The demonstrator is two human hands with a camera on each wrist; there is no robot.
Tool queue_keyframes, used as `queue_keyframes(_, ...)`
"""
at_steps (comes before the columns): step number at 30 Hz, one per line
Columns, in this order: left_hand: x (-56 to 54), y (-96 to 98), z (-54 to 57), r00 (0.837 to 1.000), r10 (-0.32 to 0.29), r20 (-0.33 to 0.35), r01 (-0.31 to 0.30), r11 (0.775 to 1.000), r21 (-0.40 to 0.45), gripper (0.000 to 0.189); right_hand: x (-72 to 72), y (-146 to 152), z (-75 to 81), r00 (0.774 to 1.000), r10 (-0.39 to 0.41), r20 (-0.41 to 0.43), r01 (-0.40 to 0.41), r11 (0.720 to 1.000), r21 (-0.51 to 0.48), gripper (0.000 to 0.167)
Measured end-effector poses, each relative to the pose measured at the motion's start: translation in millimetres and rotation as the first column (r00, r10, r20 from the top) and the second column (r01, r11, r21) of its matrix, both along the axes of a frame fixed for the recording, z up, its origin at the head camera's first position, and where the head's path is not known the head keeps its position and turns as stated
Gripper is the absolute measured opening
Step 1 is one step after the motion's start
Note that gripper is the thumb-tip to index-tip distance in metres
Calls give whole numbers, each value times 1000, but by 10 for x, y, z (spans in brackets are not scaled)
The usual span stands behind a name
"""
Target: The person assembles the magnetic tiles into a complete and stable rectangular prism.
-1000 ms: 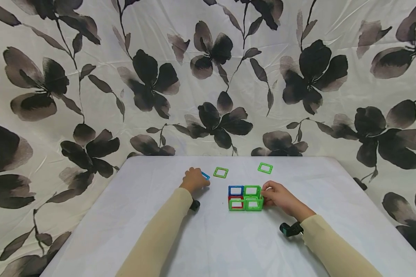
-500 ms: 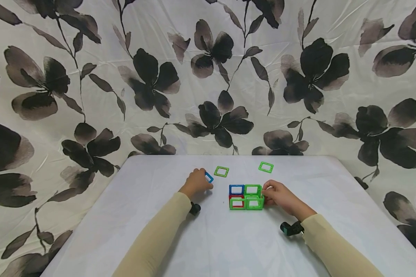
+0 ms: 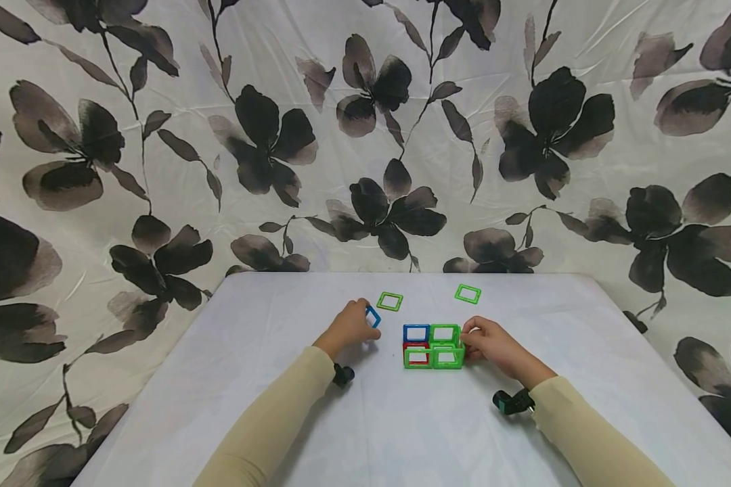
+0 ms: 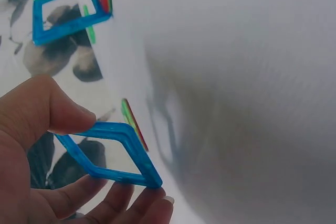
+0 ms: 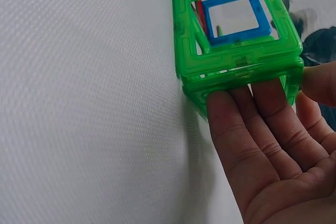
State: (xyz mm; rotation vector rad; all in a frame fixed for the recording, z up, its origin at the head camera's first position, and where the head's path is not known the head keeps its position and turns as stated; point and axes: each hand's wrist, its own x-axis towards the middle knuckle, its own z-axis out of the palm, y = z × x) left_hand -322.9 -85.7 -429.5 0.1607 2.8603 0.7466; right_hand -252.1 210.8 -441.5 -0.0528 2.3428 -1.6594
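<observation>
My left hand (image 3: pixel 348 327) pinches a blue magnetic tile (image 4: pixel 145 157) between thumb and fingertips, tilted above the table. In the head view that tile (image 3: pixel 373 316) stands just left of a box-like build of magnetic tiles (image 3: pixel 433 359). The build has green tiles in front, with blue and green ones behind and red at the left. At its right end my right hand (image 3: pixel 493 346) holds a green tile. Seen from the right wrist, several fingers (image 5: pixel 236 124) lie against the green end tile (image 5: pixel 247 74), and the thumb (image 5: pixel 321 81) touches its far edge.
Two loose green tiles, one left (image 3: pixel 390 302) and one right (image 3: pixel 468 293), lie flat behind the build. A white cloth covers the table (image 3: pixel 365 419). A floral curtain (image 3: pixel 365 149) hangs beyond the table's back edge.
My left hand has moved right and slightly toward me with the blue tile, which is now tilted more upright. My right hand stays at the build's right end.
</observation>
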Motion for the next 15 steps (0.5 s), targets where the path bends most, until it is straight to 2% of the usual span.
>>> queue_keyframes(15,175,74,-39,996,-86,-10,87,996,35,75,18,-9,13,1000,15,-10,-15,1000,-12,20)
